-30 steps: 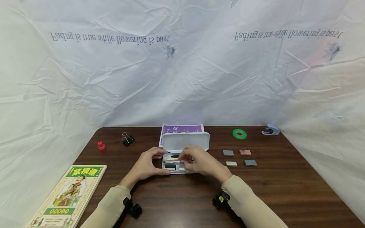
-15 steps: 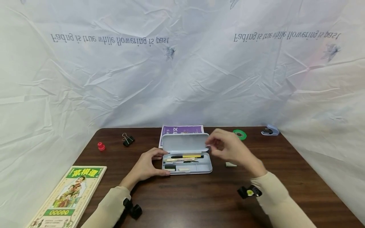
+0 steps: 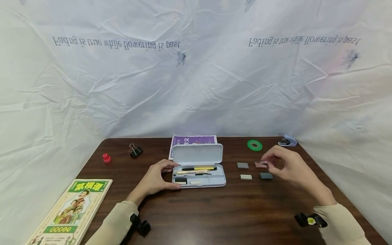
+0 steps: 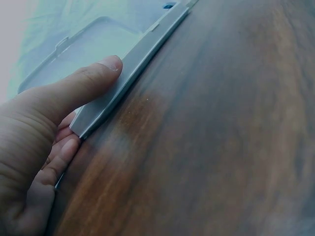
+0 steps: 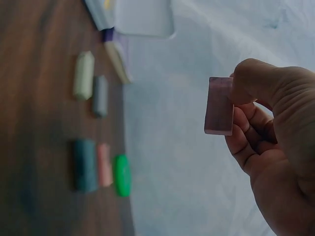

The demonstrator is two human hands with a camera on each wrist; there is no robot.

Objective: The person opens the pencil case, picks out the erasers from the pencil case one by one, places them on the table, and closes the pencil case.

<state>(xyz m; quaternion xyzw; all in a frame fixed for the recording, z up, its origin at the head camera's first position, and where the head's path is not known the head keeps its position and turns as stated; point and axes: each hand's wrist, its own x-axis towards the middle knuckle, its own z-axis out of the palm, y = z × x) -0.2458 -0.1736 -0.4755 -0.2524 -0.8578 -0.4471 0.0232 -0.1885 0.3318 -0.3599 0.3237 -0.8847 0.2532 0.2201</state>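
An open grey pencil case lies mid-table, lid raised at the back, with a yellow-black pen and small pieces in its tray. My left hand grips the case's left end; in the left wrist view its thumb presses on the case's rim. My right hand hovers over several small erasers to the right of the case: a grey eraser, a pink eraser, a cream eraser and a dark eraser. It pinches a small purple eraser in the air.
A green-covered book lies at the front left. A red cap and a binder clip sit at the back left. A purple booklet lies behind the case, with a green tape roll and a stapler at the back right. White sheeting encloses the table.
My right hand has left the case's tray and swung right, to above the loose erasers, with the purple eraser pinched in it. The left hand has stayed on the case.
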